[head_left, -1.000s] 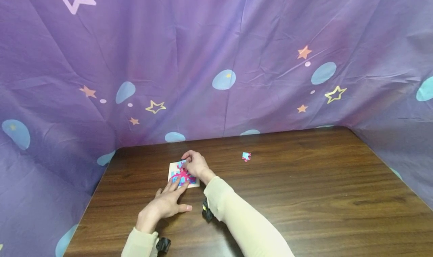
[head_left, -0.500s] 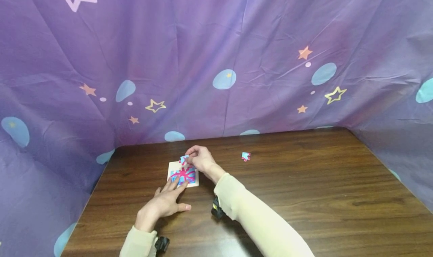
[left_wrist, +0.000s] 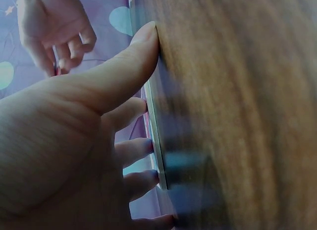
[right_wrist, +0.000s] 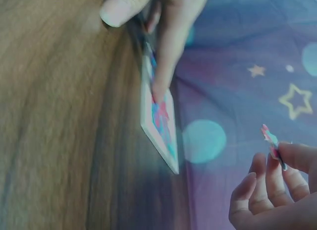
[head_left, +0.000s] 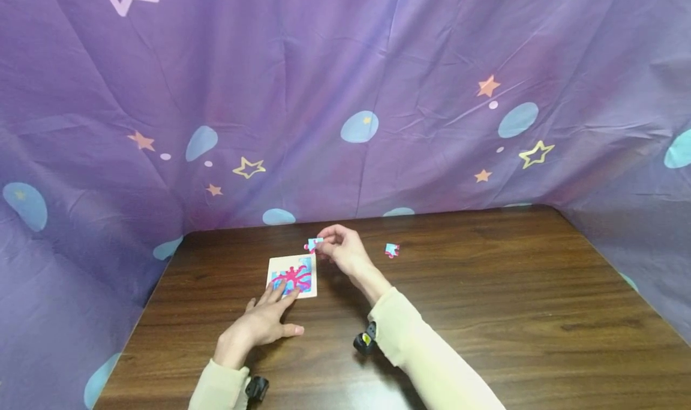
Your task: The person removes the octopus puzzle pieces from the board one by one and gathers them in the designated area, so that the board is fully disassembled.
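Note:
A small jigsaw puzzle (head_left: 306, 268) with a pale border and a pink-and-blue picture lies on the table, left of centre. Spread fingers of my left hand (head_left: 259, 328) rest on its near edge, holding nothing. Just past the puzzle's far right corner, my right hand (head_left: 348, 252) pinches a blue-and-pink puzzle piece (head_left: 314, 244) between thumb and finger. In the right wrist view that piece (right_wrist: 271, 142) is held edge-on, up off the table. Pale backing shows along the upper part of the puzzle, where pieces are absent.
A second loose puzzle piece (head_left: 392, 250) lies on the brown wooden table (head_left: 486, 302), to the right of my right hand. A purple curtain (head_left: 302, 98) with stars and blue spots hangs behind the table and along both sides.
My right hand has lifted the puzzle piece off the puzzle's upper part and carried it right and away, baring pale backing. The left hand has stayed in place.

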### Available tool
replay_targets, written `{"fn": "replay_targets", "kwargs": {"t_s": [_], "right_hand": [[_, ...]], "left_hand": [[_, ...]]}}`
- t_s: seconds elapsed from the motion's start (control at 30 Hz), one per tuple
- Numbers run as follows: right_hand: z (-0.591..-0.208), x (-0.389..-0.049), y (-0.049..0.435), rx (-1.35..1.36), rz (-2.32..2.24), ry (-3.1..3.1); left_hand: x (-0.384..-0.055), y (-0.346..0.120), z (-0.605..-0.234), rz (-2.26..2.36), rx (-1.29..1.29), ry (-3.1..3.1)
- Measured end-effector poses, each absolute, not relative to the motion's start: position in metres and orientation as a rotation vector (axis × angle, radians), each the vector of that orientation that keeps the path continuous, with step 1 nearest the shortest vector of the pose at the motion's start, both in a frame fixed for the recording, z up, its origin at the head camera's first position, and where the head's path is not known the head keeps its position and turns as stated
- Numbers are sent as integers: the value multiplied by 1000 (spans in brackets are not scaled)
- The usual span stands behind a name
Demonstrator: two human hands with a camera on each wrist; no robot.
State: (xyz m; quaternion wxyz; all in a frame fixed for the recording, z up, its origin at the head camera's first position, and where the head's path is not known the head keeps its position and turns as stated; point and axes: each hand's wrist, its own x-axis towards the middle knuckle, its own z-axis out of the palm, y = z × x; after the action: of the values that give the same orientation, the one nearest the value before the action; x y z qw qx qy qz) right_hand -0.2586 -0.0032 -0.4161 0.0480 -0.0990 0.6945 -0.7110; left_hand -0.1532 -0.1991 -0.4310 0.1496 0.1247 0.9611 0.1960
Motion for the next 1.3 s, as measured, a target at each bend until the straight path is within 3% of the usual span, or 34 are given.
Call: {"fn": "replay_targets", "kwargs": {"t_s": [0.8, 1.3], "right_hand": [[-433, -272, 120, 101, -2450, 1990], [-449, -275, 176, 231, -2389, 2052]], "left_hand": [[-154, -202, -433, 581, 357, 2742], [-154, -201, -434, 586, 373, 2758]]}}
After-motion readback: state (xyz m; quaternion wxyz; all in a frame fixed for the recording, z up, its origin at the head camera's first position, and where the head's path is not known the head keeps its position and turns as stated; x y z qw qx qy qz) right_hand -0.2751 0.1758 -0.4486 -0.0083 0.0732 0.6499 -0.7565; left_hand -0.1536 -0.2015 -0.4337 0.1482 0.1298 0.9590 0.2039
